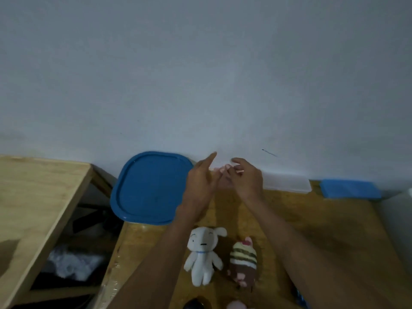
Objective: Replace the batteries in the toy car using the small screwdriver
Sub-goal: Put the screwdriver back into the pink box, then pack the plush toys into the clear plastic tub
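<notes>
1. At the far left stands a light wooden table (33, 197); its right edge runs on a slant toward the viewer, and beside it there is a dark gap with a pale crumpled cloth (71, 264) low inside.
2. A blue square lid (147, 188) with rounded corners leans against the pale wall (200, 74) at the back left corner of the orange-brown wooden table (323, 230); the lid's lower edge hangs a little over that table's left edge.
3. The left hand (200, 186) is raised before the wall, forefinger pointing up, the other fingers loosely open; it seems to hold nothing.
4. The right hand (247, 179) meets it, fingertips touching the left fingers. I cannot tell if something small is pinched there.
5. Under the forearms lie a white plush dog (204, 255) and, just beside it on the right, a striped brown plush toy (243, 262).
6. The toy car and the screwdriver are not visible in this view.
7. Right of the hands, a white flat box (287, 181) lies along the wall, then a blue block (350, 188) at the table's back right corner. The table surface between these and the plush toys is free.
</notes>
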Motion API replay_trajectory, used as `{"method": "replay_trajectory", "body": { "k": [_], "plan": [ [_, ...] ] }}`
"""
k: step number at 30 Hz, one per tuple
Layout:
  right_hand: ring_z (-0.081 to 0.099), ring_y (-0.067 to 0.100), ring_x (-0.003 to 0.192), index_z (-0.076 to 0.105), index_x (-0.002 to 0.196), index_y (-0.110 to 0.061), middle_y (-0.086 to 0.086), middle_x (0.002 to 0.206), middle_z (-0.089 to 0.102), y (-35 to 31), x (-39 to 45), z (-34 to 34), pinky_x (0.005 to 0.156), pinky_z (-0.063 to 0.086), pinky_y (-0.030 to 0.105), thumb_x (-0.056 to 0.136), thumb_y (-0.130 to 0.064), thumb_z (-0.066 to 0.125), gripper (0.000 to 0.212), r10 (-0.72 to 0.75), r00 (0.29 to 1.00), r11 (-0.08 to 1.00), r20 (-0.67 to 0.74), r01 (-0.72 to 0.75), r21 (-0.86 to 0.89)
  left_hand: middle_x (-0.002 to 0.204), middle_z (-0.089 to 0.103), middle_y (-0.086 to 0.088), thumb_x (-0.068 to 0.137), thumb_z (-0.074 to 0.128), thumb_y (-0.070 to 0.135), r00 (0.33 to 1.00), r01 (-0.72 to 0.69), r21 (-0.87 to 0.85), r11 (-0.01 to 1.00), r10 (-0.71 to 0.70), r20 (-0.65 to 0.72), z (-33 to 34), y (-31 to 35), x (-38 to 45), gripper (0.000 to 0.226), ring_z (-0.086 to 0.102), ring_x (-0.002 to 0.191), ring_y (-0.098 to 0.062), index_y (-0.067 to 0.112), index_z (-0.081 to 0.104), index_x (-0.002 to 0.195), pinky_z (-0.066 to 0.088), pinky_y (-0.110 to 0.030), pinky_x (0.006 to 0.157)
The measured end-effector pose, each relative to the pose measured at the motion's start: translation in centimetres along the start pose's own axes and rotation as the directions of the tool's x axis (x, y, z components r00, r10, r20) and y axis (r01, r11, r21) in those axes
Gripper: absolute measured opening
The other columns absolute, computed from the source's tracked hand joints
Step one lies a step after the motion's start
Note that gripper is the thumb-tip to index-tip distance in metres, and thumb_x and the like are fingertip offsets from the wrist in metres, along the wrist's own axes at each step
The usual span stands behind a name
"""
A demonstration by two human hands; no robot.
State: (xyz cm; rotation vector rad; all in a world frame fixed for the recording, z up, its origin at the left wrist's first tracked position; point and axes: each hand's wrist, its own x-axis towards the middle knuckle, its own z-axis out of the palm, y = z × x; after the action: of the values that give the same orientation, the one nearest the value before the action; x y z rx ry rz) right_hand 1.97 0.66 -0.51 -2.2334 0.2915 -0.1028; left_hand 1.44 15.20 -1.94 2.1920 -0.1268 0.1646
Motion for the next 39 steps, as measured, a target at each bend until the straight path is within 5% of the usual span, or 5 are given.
{"method": "replay_trajectory", "body": {
  "k": [5,11,18,26,39],
  "plan": [
    [0.068,0.012,0.097,0.056,0.138,-0.030,-0.002,0.118,0.071,-4.7,-3.3,2.6,0.084,0.060,0.034,0.092,-0.044,0.068,0.050,-0.039,0.991,0.994,0.130,0.025,0.105,0.137,0.063,-0.005,0.089,0.058,0.069,0.988,-0.002,0.120,0.993,0.020,-0.151,-9.0,-2.6,-0.8,0.071,0.057,0.126,-0.022,0.026,0.052,0.146,0.052,-0.040,0.101],
    [0.061,0.018,0.114,0.050,0.134,-0.040,-0.007,0.125,0.062,-4.9,-7.2,9.0,0.085,0.060,0.043,0.064,-0.086,0.062,0.084,-0.022,0.978,0.999,0.209,0.013,0.044,0.132,0.062,-0.008,0.069,0.054,0.093,0.962,0.232,0.332,0.914,-0.165,-0.218,-16.1,-10.8,-3.7,0.095,0.060,0.118,-0.031,0.035,0.051,0.143,0.055,-0.050,0.093],
    [0.047,0.026,0.122,0.040,0.144,-0.027,0.002,0.131,0.039,-5.4,-9.0,11.9,0.093,0.054,0.040,0.066,-0.070,0.076,0.096,0.022,0.992,0.997,0.123,-0.013,-0.073,0.142,0.050,-0.004,0.066,0.083,0.064,0.968,0.241,0.070,0.968,-0.235,-0.084,-16.4,-13.5,-6.5,0.107,0.048,0.121,-0.012,0.019,0.038,0.152,0.047,-0.028,0.094],
    [0.029,0.028,0.132,0.021,0.156,-0.026,0.007,0.146,0.030,-6.5,-10.0,12.5,0.095,0.044,0.036,0.069,-0.076,0.070,0.112,0.043,0.995,0.944,0.087,-0.012,-0.329,0.157,0.033,-0.007,0.066,0.074,0.075,0.941,0.327,0.200,0.924,-0.300,-0.154,-14.9,-13.2,-7.3,0.118,0.027,0.140,-0.033,0.023,0.023,0.159,0.030,-0.053,0.114],
    [0.037,0.026,0.125,0.032,0.154,-0.026,0.006,0.134,0.035,-6.4,-9.1,12.6,0.104,0.043,0.038,0.068,-0.055,0.086,0.105,0.033,0.996,0.997,-0.079,-0.028,0.072,0.159,0.026,-0.006,0.062,0.070,0.082,0.921,0.373,0.271,0.887,-0.318,-0.226,-14.5,-12.4,-7.1,0.122,0.022,0.139,-0.034,0.024,0.021,0.158,0.028,-0.055,0.114]
  ]
}}
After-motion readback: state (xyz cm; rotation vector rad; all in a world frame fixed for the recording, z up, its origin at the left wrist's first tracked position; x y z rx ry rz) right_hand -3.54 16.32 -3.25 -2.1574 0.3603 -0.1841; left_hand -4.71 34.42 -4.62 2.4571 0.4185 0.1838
